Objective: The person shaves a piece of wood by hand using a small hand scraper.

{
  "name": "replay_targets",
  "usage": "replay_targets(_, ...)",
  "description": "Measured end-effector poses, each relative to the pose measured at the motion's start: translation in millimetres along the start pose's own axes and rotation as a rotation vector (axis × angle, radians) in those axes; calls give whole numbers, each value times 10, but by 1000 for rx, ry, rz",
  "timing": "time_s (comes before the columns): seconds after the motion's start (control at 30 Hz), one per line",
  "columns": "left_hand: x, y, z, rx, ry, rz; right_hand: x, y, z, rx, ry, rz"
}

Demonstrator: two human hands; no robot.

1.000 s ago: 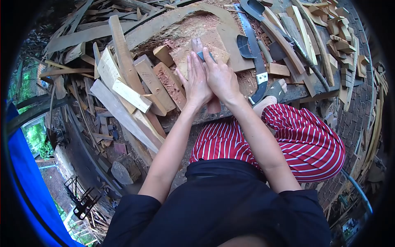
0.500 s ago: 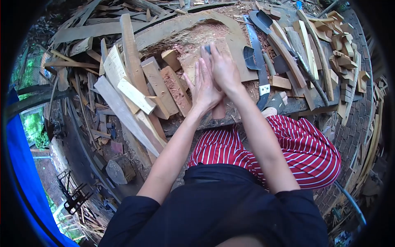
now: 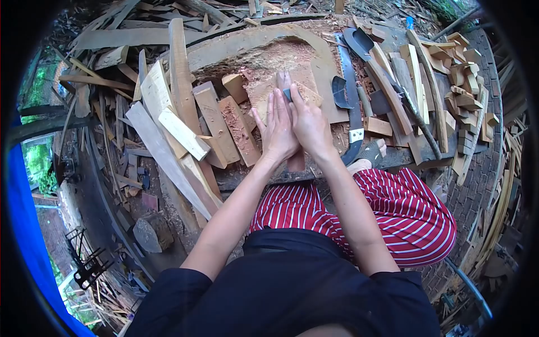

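Observation:
A long reddish-brown wooden piece [image 3: 296, 162] lies on the work surface, its far end past my fingertips and its near end below my palms. My left hand [image 3: 279, 126] lies along its left side, fingers together and stretched forward, thumb apart. Against it from the right, my right hand [image 3: 310, 128] is closed round a small dark object [image 3: 288, 94], too covered to name. Under the far end of the piece is a pale flat board [image 3: 311, 92] with reddish shavings around it.
A saw [image 3: 349, 84] with a dark handle lies to the right, beside a dark curved piece [image 3: 340, 92]. Further right are sticks and stacked wooden blocks [image 3: 466, 90]. Several planks [image 3: 179, 73] and blocks [image 3: 238, 129] lie left. My foot [image 3: 371, 154] is at the near edge.
My right hand and the dark object have come back toward me along the wooden piece, uncovering its far end. The whole view has shifted slightly.

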State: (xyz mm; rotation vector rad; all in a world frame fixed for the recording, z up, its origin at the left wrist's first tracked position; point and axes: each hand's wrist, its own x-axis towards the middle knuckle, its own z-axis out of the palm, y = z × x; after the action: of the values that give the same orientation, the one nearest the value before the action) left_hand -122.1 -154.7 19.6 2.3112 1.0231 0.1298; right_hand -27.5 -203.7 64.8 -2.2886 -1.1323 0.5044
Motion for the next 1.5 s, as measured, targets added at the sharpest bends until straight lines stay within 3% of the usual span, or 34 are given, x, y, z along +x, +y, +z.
replay_targets(0.1, 9, 52, -14, 107, -18, -9, 104, 33, -24, -10, -81, -30)
replay_targets(0.23, -17, 53, -12, 38, 23, 3, 36, 38, 43, -93, 8, -60)
replay_targets(0.33, 47, 15, 60, 84, 52, -9, 48, 144, 31, -35, -17, -64)
replay_targets(0.4, 2, 131, -53, 101, -2, -27, 248, 282, 23, 216, 61, -26)
replay_targets(0.5, 10, 31, -27, 130, -30, -5, 455, 382, -68, 165, 6, 64)
replay_targets(0.53, -2, 12, 7, 63, 38, 16, 402, 387, -82, 187, -11, 55)
replay_targets(0.63, 43, 72, -43, 78, -34, -23, 95, 209, -160, 180, -61, 34)
replay_targets(0.8, 117, -91, -47, -102, 115, 28, 67, 163, -42, 116, -38, 18)
replay_targets(0.87, 254, -123, -111, -163, 282, 36, 50, 125, -47, 108, -25, 15)
replay_targets(0.97, 520, -39, -70, -122, 265, -108, 10, 120, 36, 91, 14, 9)
replay_targets(1.1, 552, -84, 88, -22, 352, -110, 116, 97, 79, 76, 37, -8)
replay_targets(1.3, 549, -32, 67, -25, 307, -134, 37, 177, 104, 18, 86, -52)
replay_targets(1.5, 536, 11, 20, -19, 309, -137, 510, 214, 140, 109, 74, -70)
